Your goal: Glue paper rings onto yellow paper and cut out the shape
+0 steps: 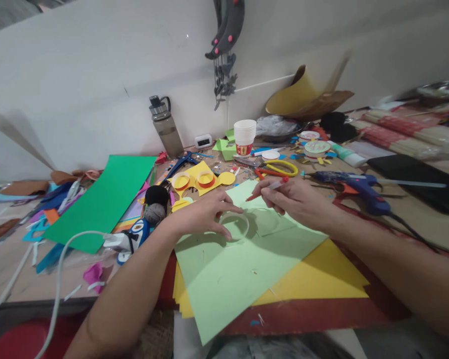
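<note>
Holding a pale ring (247, 227) against a light green sheet (243, 279), the left hand (214, 215) in the head view has its thumb and fingers spread around the ring's left side. The right hand (294, 197) has a pretty narrow grip on a red pen (277, 184), tip aimed down near the ring's upper right. Can't tell if it's touching paper, tbh.

Progress-wise, I'd call it early for this sheet: there's a faint round outline (262, 221) just right of the ring, so one circle looks drawn. I can't make out a line around the ring itself, and no cuts show near either spot. The sheet lies over yellow sheets (314, 279). Further back, a yellow cutout (192, 179) already has two rings on it, so that bit seems way further along. Scissors (286, 167) with yellow and orange handles lie behind the right hand, and a blue glue gun (368, 189) sits off to the right.
</note>
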A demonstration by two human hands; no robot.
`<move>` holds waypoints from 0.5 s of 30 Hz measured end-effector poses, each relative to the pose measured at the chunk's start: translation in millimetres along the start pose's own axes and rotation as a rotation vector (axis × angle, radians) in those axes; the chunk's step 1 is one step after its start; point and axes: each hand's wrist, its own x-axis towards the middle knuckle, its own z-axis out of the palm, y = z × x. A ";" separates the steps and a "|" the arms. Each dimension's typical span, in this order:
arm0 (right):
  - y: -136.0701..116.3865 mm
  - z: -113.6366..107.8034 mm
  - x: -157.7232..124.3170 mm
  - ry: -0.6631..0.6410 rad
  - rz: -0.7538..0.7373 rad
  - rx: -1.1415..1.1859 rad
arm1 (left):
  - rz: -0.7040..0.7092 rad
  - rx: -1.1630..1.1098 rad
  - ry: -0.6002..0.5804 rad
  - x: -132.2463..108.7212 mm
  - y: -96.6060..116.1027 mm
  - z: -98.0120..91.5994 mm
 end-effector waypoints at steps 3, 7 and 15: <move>-3.1 4.6 -2.6 0.021 -0.033 -0.035 | 0.003 -0.005 0.007 0.2 -0.9 1.0; -2.9 10.5 -4.5 -0.001 -0.040 -0.067 | 0.013 0.001 0.010 0.1 -1.2 1.8; 4.3 16.7 -4.5 -0.015 0.104 0.062 | 0.030 -0.003 0.016 -0.8 -0.1 2.3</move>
